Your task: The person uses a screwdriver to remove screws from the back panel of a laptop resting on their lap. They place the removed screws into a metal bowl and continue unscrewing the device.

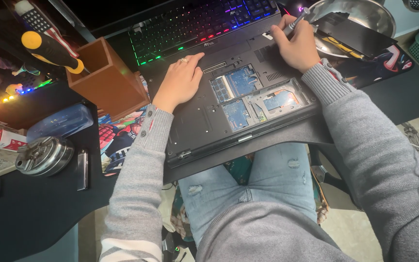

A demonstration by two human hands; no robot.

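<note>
A black laptop (204,121) lies upside down on the desk edge over my lap, its bottom cover off so that blue circuit boards (241,80) show. My left hand (180,80) rests flat on the laptop's base, fingers together, a ring on one finger. My right hand (297,46) is closed around a slim grey screwdriver (297,20), whose tip touches the laptop's far right corner.
A keyboard with rainbow backlight (195,22) lies behind the laptop. A brown wooden box (105,80) holds a yellow-and-black screwdriver (49,48) at left. A steel bowl (360,14), a black cover panel (355,36), a round metal part (44,155) and a blue case (61,121) surround it.
</note>
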